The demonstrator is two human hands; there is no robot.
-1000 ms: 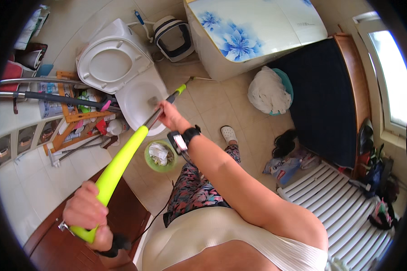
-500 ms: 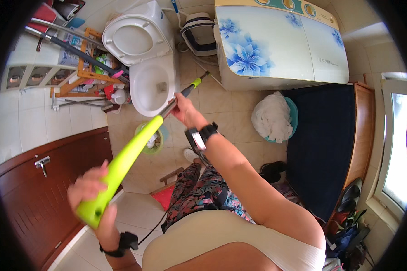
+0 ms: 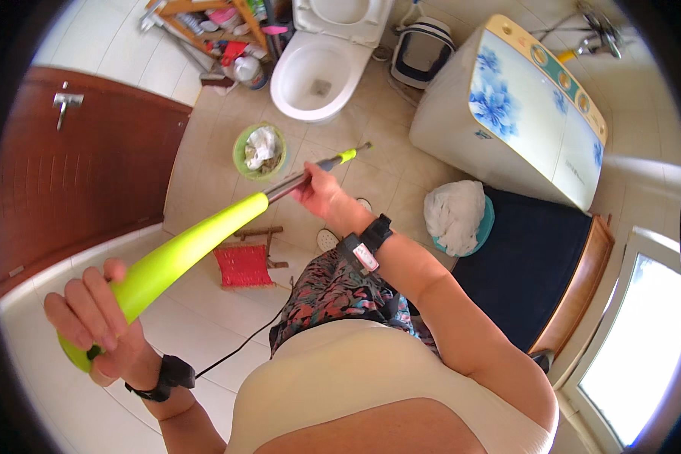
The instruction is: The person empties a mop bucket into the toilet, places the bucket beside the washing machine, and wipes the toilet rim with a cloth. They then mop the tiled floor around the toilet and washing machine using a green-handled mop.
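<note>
A long pole (image 3: 197,238) with a thick lime-green handle and a thinner metal shaft runs slantwise across the view. My left hand (image 3: 98,321) is wrapped round the green grip end at the lower left. Further along, my right hand (image 3: 321,189) grips the metal shaft just past the green section. Beyond that hand the pole ends in a short green collar and a thin dark tip above the tiled floor. What kind of tool it is cannot be told, as no working head shows. Both wrists wear black straps.
A white toilet (image 3: 281,79) stands ahead with its lid up. Near it are a green bin (image 3: 241,165) with rubbish, a red-seated stool (image 3: 244,265) and a wooden shelf (image 3: 253,19). To the right are a washing machine (image 3: 537,113) and a teal basin (image 3: 486,219) holding white cloth (image 3: 454,216).
My view has turned, so the toilet and washing machine sit further right and higher. My left hand has moved left with the grip end, and the pole lies flatter. Both hands keep their hold.
</note>
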